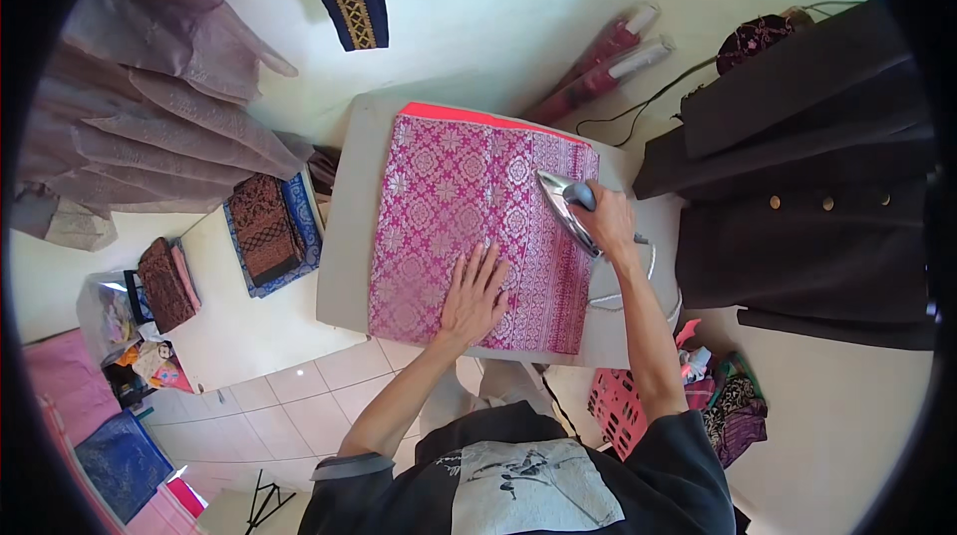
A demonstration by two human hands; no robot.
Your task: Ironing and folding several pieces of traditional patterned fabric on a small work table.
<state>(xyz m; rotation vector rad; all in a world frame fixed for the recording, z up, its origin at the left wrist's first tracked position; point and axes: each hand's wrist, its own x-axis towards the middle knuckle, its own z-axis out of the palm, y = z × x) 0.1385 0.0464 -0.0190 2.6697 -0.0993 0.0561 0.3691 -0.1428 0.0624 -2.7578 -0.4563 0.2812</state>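
A magenta cloth with a silvery woven floral pattern point(434, 183) lies spread on a grey padded ironing surface point(348, 236). Along its far edge runs a bright red-pink strip point(463, 116). My right hand point(609, 221) grips the handle of a chrome clothes iron point(561, 206), which rests on the right part of the cloth, its tip pointing away to the left. Flat on the cloth's lower middle, fingers spread, lies my left hand point(475, 296). A pale cord point(607, 303) loops beside my right forearm.
Dark garments point(807, 236) with gold buttons hang at the right; mauve fabric point(172, 116) hangs at the left. Folded brown cloth point(265, 228) sits on a white table point(224, 340). A pink plastic basket point(617, 408) stands near my right elbow. Plastic-wrapped rolls point(609, 71) lean against the wall.
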